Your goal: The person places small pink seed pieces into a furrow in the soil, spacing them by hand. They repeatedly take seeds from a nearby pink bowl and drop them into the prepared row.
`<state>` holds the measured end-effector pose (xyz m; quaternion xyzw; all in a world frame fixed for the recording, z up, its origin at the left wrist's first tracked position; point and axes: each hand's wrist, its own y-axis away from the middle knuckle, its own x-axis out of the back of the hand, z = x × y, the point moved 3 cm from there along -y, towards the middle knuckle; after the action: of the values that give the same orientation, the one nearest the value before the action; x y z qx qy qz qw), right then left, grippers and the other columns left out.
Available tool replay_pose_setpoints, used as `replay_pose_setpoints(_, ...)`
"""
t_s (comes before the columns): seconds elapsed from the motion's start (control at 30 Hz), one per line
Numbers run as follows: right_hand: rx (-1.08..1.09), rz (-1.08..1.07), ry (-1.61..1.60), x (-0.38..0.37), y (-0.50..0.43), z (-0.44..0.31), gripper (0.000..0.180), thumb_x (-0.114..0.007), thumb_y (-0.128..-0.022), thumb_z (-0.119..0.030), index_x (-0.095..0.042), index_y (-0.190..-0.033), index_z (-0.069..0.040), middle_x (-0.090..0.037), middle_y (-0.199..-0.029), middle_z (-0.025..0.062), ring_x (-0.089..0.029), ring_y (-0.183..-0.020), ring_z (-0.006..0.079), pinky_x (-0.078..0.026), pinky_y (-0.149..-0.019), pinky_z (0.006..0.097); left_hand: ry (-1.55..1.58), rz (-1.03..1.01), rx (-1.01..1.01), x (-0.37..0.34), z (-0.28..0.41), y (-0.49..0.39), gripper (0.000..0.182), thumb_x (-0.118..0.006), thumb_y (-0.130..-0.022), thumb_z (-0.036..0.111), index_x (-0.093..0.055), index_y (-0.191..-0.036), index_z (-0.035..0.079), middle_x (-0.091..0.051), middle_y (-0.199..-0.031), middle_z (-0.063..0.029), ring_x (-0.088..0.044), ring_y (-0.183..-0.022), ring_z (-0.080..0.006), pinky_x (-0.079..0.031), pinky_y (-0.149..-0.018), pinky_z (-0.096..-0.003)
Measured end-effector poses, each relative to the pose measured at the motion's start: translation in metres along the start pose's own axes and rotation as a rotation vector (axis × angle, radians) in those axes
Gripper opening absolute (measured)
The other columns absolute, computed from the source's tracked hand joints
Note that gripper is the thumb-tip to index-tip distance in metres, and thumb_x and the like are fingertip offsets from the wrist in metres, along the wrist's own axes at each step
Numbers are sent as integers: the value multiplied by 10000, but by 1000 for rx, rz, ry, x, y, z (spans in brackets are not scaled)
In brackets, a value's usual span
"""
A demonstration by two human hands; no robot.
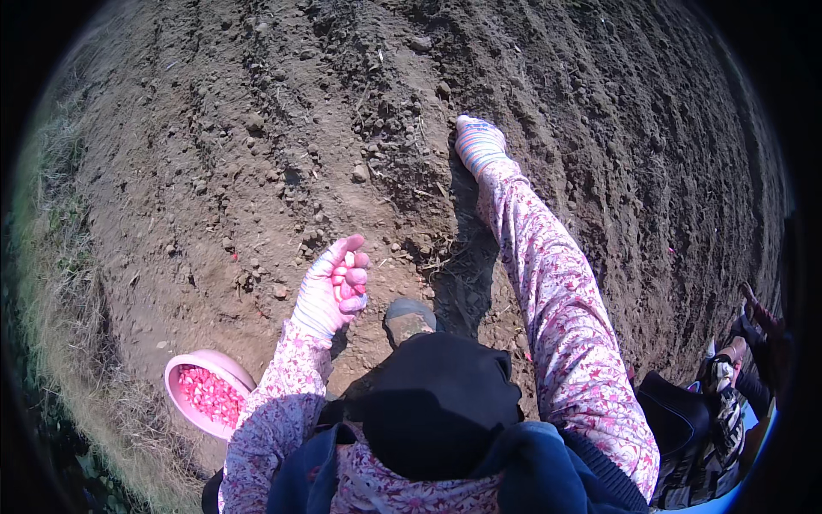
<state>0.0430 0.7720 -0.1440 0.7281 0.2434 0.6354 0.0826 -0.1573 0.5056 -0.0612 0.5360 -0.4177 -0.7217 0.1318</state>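
Gloved in striped cloth stained pink, my left hand [334, 283] is curled around several pink-and-white garlic-like cloves [342, 276], low over the soil. My right hand [480, 142], in a striped glove, reaches far forward to the furrowed soil [398, 160]; its fingers point down and away, and whether they hold anything is hidden. A pink plastic basin [176, 401] stands on the ground left of my left forearm, with many small pink-and-white pieces [212, 395] in it.
Dry grass [109, 411] edges the field at the left. My shoe [409, 318] is on the soil between my arms. Other people [719, 398] are close by at the lower right, beside a dark bag-like object [671, 411]. Small clods and straw lie along the furrows.
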Motion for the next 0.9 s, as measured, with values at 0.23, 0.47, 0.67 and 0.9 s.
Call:
replay_pose_setpoints(0.23, 18, -30, 80, -11, -15, -8, 254, -465, -855, -81, -657, -1019, -46, -647, -1088, 175, -621, -1034, 319, -503, -852, 421, 39, 10, -60, -7, 9, 3, 243, -568, -928, 283, -619, -1071, 94, -646, -798, -29, -575, -568, -75, -331, -312, -201)
replay_pose_setpoints(0.47, -251, -23, -1725, -15, 49, 42, 103, -571, -924, -116, -593, -928, -16, -638, -819, 98, -633, -645, 174, -523, -487, 285, 87, -70, -77, 8, 15, 10, 245, -534, -947, 277, -625, -1073, 88, -654, -818, -47, -555, -568, -65, -314, -304, -200)
replay_pose_setpoints(0.67, -63, -66, -1954, -14, 101, 58, 201, -556, -929, -101, -582, -1085, 22, -643, -849, 105, -636, -667, 165, -537, -553, 257, 148, -175, -57, 19, 15, 14, 313, -442, -983, 297, -622, -1112, 75, -630, -893, -74, -522, -623, -67, -345, -329, -226)
replay_pose_setpoints(0.9, -366, 311, -1914, -4, 97, 87, 196, -519, -941, -63, -566, -1117, 7, -598, -822, 56, -541, -624, 132, -427, -467, 222, 202, -77, -143, 34, 12, 45, 263, -496, -962, 273, -638, -1062, 75, -642, -822, -53, -546, -577, -75, -310, -315, -208)
